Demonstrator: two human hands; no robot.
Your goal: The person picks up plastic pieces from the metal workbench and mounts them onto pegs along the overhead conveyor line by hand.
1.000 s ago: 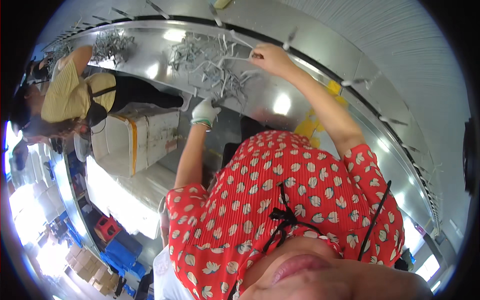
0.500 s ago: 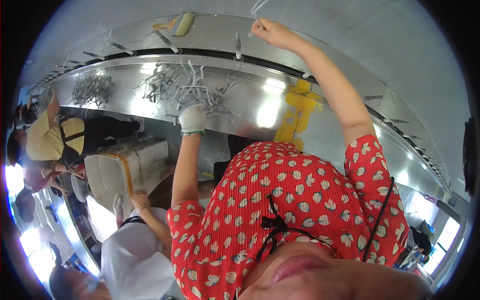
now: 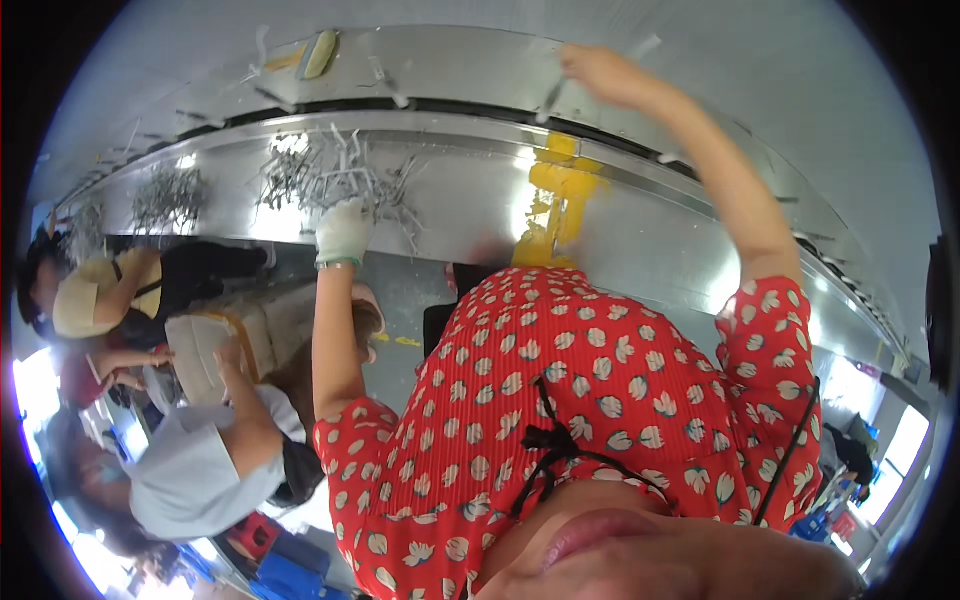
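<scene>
My left hand (image 3: 343, 232), in a white glove, is closed at the near edge of a heap of thin grey bent pieces (image 3: 350, 182) on the metal bench. Its fingertips are hidden against the heap, so what they hold does not show. My bare right hand (image 3: 608, 76) is stretched far forward and right, with fingers curled. Just below its fingertips stands a blurred grey peg (image 3: 550, 102) in the row along the dark slot; I cannot tell whether they touch. A pale blurred streak (image 3: 648, 45) shows beside this hand.
Further heaps of grey pieces (image 3: 168, 200) lie leftward along the bench. Yellow tape (image 3: 555, 205) marks the bench before me. A pale sponge-like block (image 3: 320, 55) lies beyond the slot. At left are co-workers, one in a yellow top (image 3: 90, 305), and a white box (image 3: 195, 358).
My right hand has moved rightward and slightly down, toward a peg; the white bent piece seen in it before no longer shows clearly. My left hand stays at the heap. The co-worker in grey has leaned left.
</scene>
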